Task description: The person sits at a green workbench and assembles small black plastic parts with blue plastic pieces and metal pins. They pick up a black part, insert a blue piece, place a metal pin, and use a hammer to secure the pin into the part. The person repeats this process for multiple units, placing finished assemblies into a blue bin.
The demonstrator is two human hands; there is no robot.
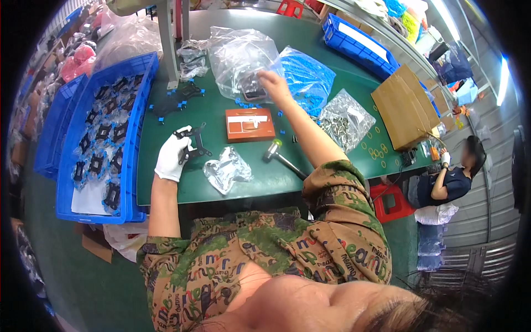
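Note:
My left hand [170, 156] wears a white glove and grips a black bracket [194, 145] with several arms, held just above the green bench. My bare right hand [273, 87] reaches out over the mouth of a see-through plastic bag [243, 52] with dark parts in it. Its fingers look drawn together; what they hold, if anything, is too small to make out. Between my hands lies a reddish-brown box [250, 131] with a white shape on top. Nearer to me are a hammer [279, 155] with a green-ended head and a small bag [227, 170] of clear plastic.
On the left stands a blue crate [142, 83] of black brackets with blue corners. More brackets [177, 100] lie beside a metal post. Rightward are a bag of blue parts [307, 74], a bag of metal parts [345, 119], yellow rings [379, 152] and a cardboard box [404, 108]. Another person [451, 174] works there.

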